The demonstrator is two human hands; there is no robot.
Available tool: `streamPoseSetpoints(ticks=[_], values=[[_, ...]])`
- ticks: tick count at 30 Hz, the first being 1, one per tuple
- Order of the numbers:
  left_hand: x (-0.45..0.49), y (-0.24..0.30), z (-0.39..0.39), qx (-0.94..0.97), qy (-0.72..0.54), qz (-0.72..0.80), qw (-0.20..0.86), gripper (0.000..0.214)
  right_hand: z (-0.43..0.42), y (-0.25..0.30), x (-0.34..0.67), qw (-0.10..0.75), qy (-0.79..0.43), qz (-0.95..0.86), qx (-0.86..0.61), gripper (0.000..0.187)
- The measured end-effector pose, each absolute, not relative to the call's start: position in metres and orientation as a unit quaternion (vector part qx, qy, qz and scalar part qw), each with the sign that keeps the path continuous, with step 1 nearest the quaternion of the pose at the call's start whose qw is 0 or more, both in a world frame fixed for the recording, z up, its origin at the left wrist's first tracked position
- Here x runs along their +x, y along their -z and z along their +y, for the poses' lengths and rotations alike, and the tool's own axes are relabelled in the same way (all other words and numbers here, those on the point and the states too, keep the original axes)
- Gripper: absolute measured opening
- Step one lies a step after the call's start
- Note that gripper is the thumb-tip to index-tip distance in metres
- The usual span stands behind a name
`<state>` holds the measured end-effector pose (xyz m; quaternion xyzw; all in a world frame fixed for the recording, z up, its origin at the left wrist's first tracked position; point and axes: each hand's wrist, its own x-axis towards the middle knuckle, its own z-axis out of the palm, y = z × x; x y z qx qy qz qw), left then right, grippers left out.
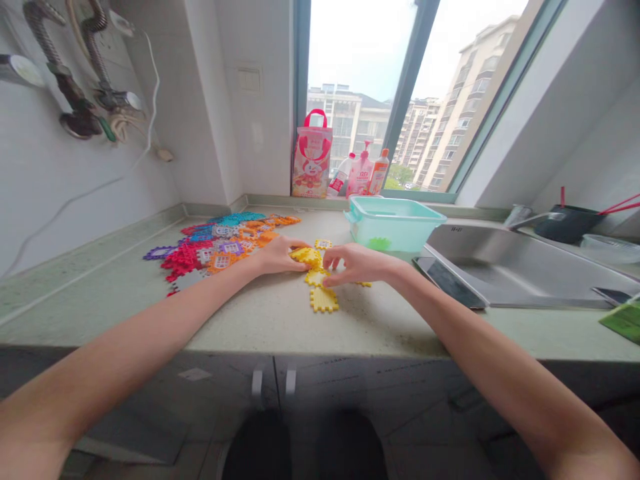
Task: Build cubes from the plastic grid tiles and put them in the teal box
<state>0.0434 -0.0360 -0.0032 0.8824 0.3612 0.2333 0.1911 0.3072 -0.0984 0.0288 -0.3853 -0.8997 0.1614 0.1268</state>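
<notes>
My left hand (281,256) is closed on several yellow notched building pieces (306,256), gathered in a small stack between thumb and fingers. Facing it, my right hand (356,263) has its fingers bent and its thumb apart, close over other yellow pieces on the countertop. A flat yellow piece (324,300) lies nearest the front edge. Behind the hands is a yellow piece with a white window lattice (323,245). Part of one more yellow piece (365,285) shows under my right wrist.
Left of my hands spreads a pile of red, orange, blue and purple notched pieces (185,260). A mint-green plastic tub (400,230) stands back right, and a dark phone (447,283) lies beside the steel sink (480,260). Bottles (361,175) and a pink bag (312,163) line the window.
</notes>
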Motion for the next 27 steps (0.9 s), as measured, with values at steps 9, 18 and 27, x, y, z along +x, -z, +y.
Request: streamPoseSetpoints(ticks=[9,18,27], values=[[0.039,0.005,-0.03,0.867,-0.269,0.376,0.185,0.066,-0.1,-0.021,0.298,0.152,-0.127,-0.902,-0.384,0.026],[0.043,0.007,-0.03,0.886,-0.246,0.349,0.18,0.061,-0.103,-0.016,0.293,0.156,-0.158,-0.915,-0.337,0.029],[0.043,0.005,-0.03,0.876,-0.248,0.374,0.177,0.078,-0.094,-0.04,0.325,0.263,-0.106,-0.888,-0.361,0.022]])
